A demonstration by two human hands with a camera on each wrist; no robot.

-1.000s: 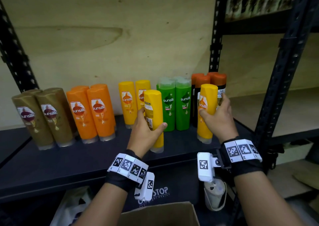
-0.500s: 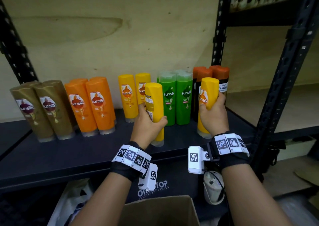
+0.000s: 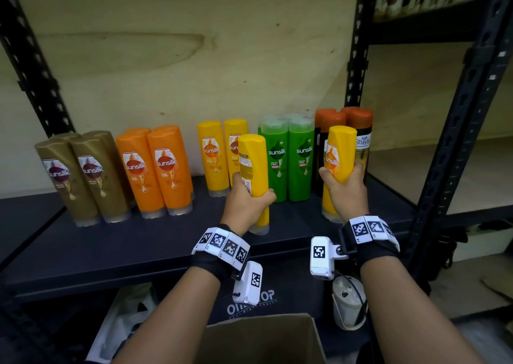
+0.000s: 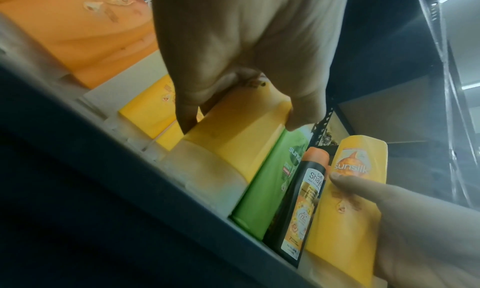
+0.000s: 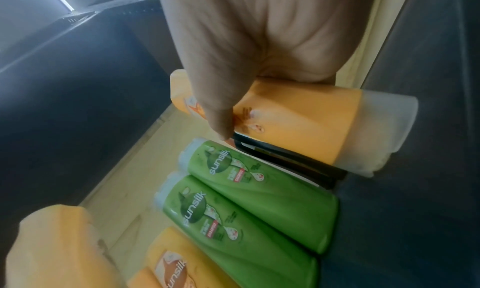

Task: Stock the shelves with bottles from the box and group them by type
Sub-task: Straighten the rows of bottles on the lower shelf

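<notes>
My left hand (image 3: 245,202) grips a yellow Sunsilk bottle (image 3: 254,169) cap-down, its back label toward me, in front of two yellow bottles (image 3: 213,158) standing on the dark shelf (image 3: 138,241). My right hand (image 3: 344,188) grips a second yellow Sunsilk bottle (image 3: 337,155) in front of the black bottles with orange caps (image 3: 361,130). The left wrist view shows my left hand (image 4: 241,66) wrapped round its yellow bottle (image 4: 233,136). In the right wrist view my right hand (image 5: 246,56) holds the other yellow bottle (image 5: 298,119). The cardboard box (image 3: 263,338) sits below.
On the shelf stand brown bottles (image 3: 80,177), orange bottles (image 3: 155,169) and green bottles (image 3: 288,158) in groups. Black uprights (image 3: 455,130) frame the shelf at the right. A white container (image 3: 347,302) sits on the floor by the box.
Both hands with their yellow bottles have shifted slightly forward toward the shelf's back rows; the bottles stay upright in my grip.
</notes>
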